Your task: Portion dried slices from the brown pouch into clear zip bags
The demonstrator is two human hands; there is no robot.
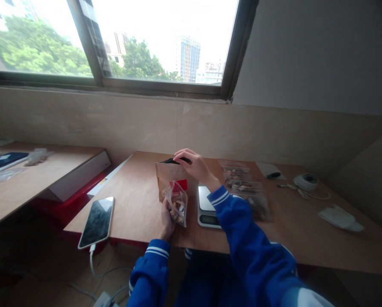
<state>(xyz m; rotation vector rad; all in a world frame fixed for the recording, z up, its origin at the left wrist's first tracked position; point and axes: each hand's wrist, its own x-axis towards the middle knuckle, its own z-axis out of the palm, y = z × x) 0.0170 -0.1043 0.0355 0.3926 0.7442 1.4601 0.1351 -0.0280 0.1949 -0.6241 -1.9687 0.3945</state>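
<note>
My left hand (167,221) grips a small clear zip bag (177,202) with a red top strip, filled with brown and pale pieces, held upright over the wooden table (136,200). Behind it stands a brown paper bag (170,177) with a dark opening. My right hand (194,165) rests on that bag's top rim, fingers curled over the opening. Both arms wear blue sleeves with white stripes. A white kitchen scale (205,207) lies just right of the paper bag, under my right forearm.
Several filled clear bags (243,187) lie in a row right of the scale. A phone (97,221) on a cable lies at the table's left front corner. White devices (304,181) and a crumpled white cloth (339,217) sit at the right. A second table (33,179) stands to the left.
</note>
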